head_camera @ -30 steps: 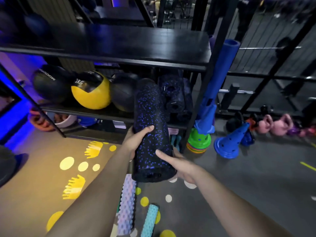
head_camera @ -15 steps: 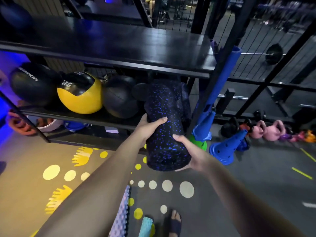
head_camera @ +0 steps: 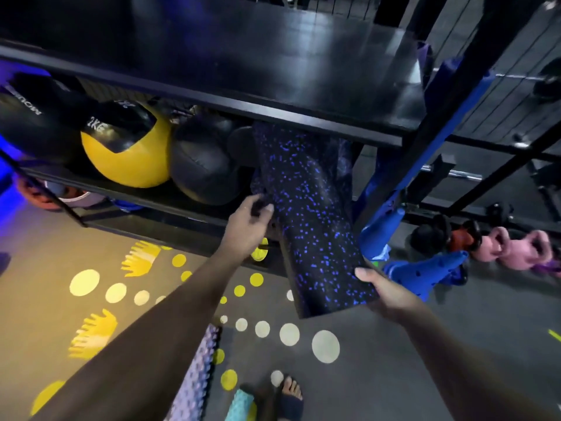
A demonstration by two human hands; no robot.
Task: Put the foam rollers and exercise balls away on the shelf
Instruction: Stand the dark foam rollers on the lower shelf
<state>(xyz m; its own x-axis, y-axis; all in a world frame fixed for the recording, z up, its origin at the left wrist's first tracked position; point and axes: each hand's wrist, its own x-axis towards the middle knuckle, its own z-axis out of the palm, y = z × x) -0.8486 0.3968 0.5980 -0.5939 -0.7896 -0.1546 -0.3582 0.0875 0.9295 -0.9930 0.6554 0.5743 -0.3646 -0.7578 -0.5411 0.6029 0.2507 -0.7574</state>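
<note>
Head: right hand (head_camera: 386, 294) grips foam roller (head_camera: 306, 214); left hand (head_camera: 246, 229) touches it.

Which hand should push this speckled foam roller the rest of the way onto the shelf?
Probably right. The right hand grips the near end of the speckled foam roller, behind its length; the left hand sits beside it at the shelf edge.

Three balls (head_camera: 30, 129) (head_camera: 127, 159) (head_camera: 203, 165), four rollers (head_camera: 309, 214) (head_camera: 344, 165) (head_camera: 194, 375) (head_camera: 239, 405), two hands (head_camera: 246, 226) (head_camera: 385, 293)

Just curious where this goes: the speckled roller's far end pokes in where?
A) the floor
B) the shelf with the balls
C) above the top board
B: the roller passes under the top board, far end beside the black ball; the right hand holds its near end.
</note>
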